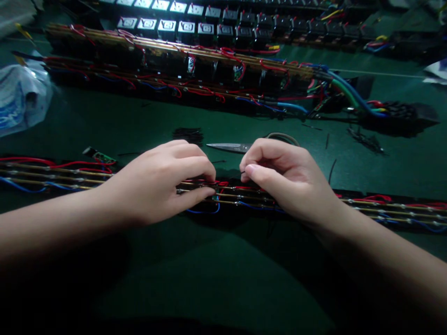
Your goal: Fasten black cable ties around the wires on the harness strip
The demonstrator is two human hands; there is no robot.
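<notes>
My left hand point(157, 179) reaches over a long black strip with brass-coloured rods point(370, 211). Its thumb and index finger are curled together at the rods, beside a bit of green and some red and blue wires point(219, 204). What lies between those fingertips is mostly hidden. Just above the strip, to the right, my right hand point(286, 179) pinches a short thin black piece point(243, 172) between thumb and fingers. Scissors point(226, 147) lie behind the right hand, their handles partly covered by it. Beyond my left hand is a pile of thin black pieces point(188, 135).
A small green circuit board point(99, 156) rests by the strip at left. Farther back lie a wired bar assembly point(157, 77) with thick cables point(352, 95) and rows of black blocks point(209, 28). A plastic bag point(24, 97) is at far left, black scraps point(366, 139) at right.
</notes>
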